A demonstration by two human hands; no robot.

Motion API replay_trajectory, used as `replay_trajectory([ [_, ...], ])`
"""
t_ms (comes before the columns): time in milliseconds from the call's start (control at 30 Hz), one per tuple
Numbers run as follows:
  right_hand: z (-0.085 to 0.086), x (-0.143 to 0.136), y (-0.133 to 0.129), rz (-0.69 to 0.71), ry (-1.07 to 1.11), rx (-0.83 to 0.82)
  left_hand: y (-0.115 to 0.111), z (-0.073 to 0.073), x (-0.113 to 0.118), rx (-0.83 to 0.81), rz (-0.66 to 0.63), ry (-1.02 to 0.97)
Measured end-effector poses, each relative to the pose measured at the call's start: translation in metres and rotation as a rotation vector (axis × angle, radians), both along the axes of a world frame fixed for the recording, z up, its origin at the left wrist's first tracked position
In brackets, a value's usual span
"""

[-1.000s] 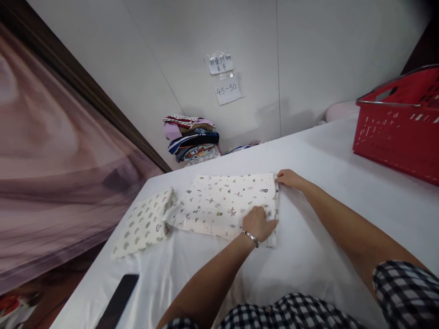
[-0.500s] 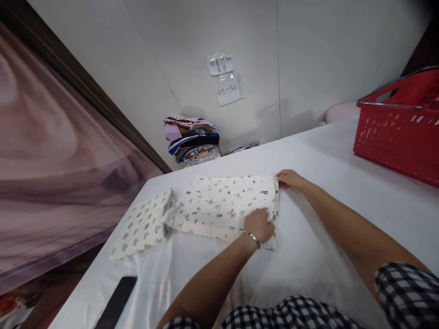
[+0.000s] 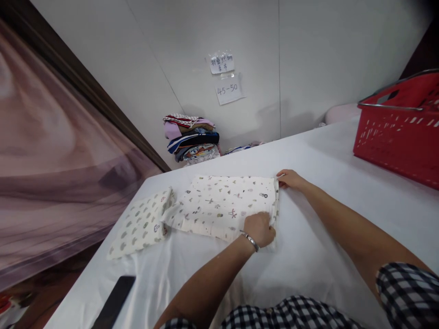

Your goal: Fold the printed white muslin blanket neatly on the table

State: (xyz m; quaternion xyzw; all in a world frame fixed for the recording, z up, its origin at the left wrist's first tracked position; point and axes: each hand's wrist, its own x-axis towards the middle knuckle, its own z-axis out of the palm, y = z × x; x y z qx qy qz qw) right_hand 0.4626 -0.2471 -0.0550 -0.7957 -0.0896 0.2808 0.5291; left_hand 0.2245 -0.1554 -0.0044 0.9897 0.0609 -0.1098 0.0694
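Observation:
A white cloth with small printed figures (image 3: 212, 201) lies folded in layers on the white-covered table. My left hand (image 3: 259, 228), with a silver bracelet at the wrist, is closed on the near right corner of this cloth. At the far right corner my right hand (image 3: 290, 178) pinches the folded edge between thumb and fingers. Left of it rests a second folded cloth with a grey-green print (image 3: 140, 224), which the first cloth's left end touches.
A black phone-like slab (image 3: 115, 301) lies at the near left of the table (image 3: 318, 183). A red basket (image 3: 394, 137) stands at the right. Beyond the far edge is a pile of folded clothes (image 3: 194, 139); a draped curtain (image 3: 68, 160) hangs at the left.
My left hand has shifted very slightly at the near corner of the cloth. My right hand stays at the far corner, and the cloth lies almost the same.

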Motion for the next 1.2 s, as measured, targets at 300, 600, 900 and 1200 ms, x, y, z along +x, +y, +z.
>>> replay_trajectory([
  [300,0.023,-0.009,0.002,0.090,-0.026,-0.112,-0.004,-0.006,0.000,-0.011,-0.007,-0.007],
  [600,0.028,-0.002,0.009,0.148,-0.337,-0.379,-0.006,-0.005,0.001,-0.059,0.131,0.025],
  [900,0.028,0.001,0.012,0.335,-0.500,-0.510,-0.007,-0.005,0.001,-0.067,0.135,0.027],
  [1200,0.029,0.000,0.021,0.384,-0.622,-0.557,-0.008,-0.007,-0.002,-0.068,0.130,-0.007],
])
